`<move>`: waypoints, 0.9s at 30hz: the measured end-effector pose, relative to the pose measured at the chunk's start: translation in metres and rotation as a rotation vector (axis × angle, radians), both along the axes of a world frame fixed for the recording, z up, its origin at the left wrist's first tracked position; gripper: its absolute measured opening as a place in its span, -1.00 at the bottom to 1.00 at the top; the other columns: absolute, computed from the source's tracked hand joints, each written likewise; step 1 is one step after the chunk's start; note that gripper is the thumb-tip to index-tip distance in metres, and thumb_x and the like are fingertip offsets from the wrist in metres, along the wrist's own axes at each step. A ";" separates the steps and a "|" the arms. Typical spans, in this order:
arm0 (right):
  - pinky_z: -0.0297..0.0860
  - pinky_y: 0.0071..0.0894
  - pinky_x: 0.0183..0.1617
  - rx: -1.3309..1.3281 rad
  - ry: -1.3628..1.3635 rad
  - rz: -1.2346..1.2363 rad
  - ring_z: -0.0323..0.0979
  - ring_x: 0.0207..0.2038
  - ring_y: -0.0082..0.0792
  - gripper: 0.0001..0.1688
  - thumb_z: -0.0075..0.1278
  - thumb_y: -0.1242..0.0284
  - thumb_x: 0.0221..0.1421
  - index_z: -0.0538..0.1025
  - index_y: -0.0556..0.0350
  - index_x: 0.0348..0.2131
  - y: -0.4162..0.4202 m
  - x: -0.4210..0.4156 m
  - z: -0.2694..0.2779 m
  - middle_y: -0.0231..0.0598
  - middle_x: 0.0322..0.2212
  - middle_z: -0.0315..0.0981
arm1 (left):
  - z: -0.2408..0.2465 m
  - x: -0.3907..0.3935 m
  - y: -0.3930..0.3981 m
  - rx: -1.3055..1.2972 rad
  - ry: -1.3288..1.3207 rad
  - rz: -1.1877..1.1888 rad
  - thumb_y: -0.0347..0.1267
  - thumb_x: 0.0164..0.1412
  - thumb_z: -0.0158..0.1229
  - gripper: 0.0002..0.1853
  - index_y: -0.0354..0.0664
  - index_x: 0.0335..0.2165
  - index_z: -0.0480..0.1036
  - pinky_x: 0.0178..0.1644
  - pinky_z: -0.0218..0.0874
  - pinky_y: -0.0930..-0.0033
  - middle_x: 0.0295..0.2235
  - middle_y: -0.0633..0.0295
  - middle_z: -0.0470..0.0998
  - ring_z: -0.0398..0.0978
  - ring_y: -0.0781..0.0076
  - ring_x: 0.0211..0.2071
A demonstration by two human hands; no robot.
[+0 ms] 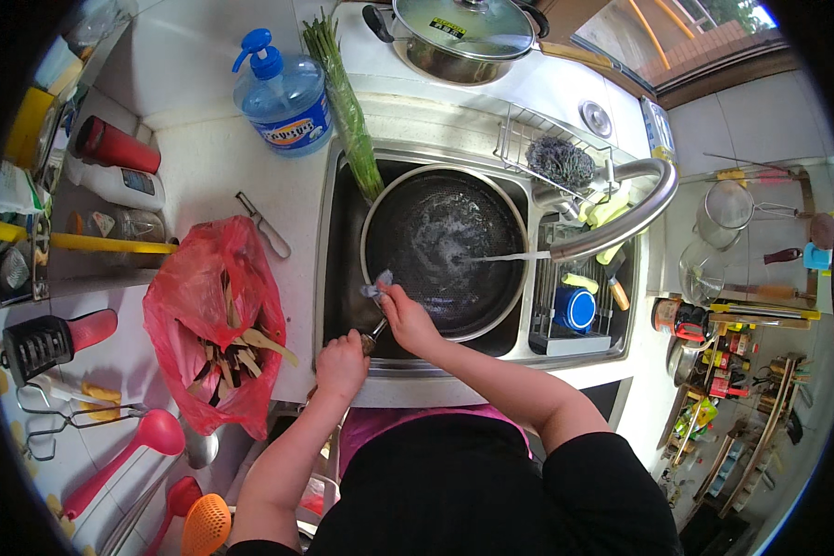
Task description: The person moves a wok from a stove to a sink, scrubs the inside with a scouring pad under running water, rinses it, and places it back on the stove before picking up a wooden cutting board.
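A large dark frying pan [431,257] rests over the left basin of the steel sink [427,367]. Water from the curved metal faucet [618,215] runs into it, and some froth shows on its base. My left hand [342,360] grips the pan's handle [374,335] near the front edge. At the pan's lower left rim, my right hand [404,316] pinches a small greyish cloth [377,283] against the rim. Part of the handle is hidden under my left hand.
Left of the sink lie a red plastic bag [215,292] of peelings and a peeler [264,226]. Behind stand a blue pump bottle [281,104], wrapped green stalks [347,111] and a lidded pot [465,42]. A wire rack [549,153] holds a scourer; a blue-lidded container [574,309] sits in the right basin.
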State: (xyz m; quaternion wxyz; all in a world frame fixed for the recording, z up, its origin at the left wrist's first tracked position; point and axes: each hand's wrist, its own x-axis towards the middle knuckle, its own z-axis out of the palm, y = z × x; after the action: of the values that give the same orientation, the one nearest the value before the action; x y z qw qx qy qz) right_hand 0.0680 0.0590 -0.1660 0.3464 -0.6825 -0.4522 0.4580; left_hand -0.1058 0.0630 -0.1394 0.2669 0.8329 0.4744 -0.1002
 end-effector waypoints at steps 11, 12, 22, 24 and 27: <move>0.36 0.10 -0.27 0.106 -0.218 -0.166 0.44 -0.31 0.24 -0.72 -0.09 0.43 0.17 0.28 0.20 -0.16 0.025 -0.022 -0.009 0.18 -0.36 0.47 | 0.000 0.004 0.002 -0.008 0.026 0.003 -0.32 -0.14 0.31 -0.58 -0.24 -0.33 0.29 -0.23 0.35 0.12 -0.41 0.01 0.51 0.50 0.04 -0.30; 0.35 0.11 -0.22 0.025 -0.214 -0.066 0.44 -0.28 0.21 -0.69 -0.09 0.43 0.17 0.27 0.21 -0.13 -0.004 -0.017 -0.004 0.15 -0.33 0.47 | -0.001 0.002 0.001 -0.006 0.023 0.002 -0.32 -0.14 0.31 -0.58 -0.24 -0.33 0.29 -0.23 0.35 0.12 -0.41 0.01 0.51 0.50 0.05 -0.30; 0.37 -0.14 -0.02 -0.026 -0.446 0.655 0.42 -0.09 0.02 -0.45 -0.07 0.40 0.12 0.24 0.22 0.07 -0.097 0.108 0.017 0.05 -0.09 0.40 | 0.002 0.005 -0.001 -0.019 0.035 0.039 -0.32 -0.13 0.30 -0.61 -0.22 -0.34 0.31 -0.23 0.36 0.13 -0.41 0.05 0.51 0.50 0.07 -0.30; 0.35 -0.10 -0.01 -0.144 -0.319 0.473 0.38 -0.04 0.06 -0.51 -0.13 0.41 0.19 0.22 0.22 0.07 -0.078 0.061 0.014 0.07 -0.06 0.38 | 0.003 0.010 -0.002 0.015 0.040 0.032 -0.32 -0.13 0.29 -0.63 -0.21 -0.35 0.31 -0.23 0.36 0.12 -0.43 0.05 0.51 0.51 0.08 -0.31; 0.35 -0.12 -0.01 0.086 -0.245 0.173 0.38 -0.05 0.08 -0.53 -0.12 0.47 0.18 0.21 0.28 0.05 -0.055 0.019 -0.002 0.14 -0.10 0.40 | 0.001 0.010 0.000 -0.025 0.059 0.036 -0.36 -0.13 0.28 -0.62 -0.23 -0.33 0.30 -0.20 0.33 0.07 -0.39 0.01 0.51 0.49 0.02 -0.27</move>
State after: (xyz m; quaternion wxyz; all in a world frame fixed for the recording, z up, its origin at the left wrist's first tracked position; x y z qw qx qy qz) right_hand 0.0871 0.0038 -0.1682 0.2768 -0.6764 -0.5672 0.3797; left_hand -0.0954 0.0630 -0.1379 0.2649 0.8176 0.4955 -0.1258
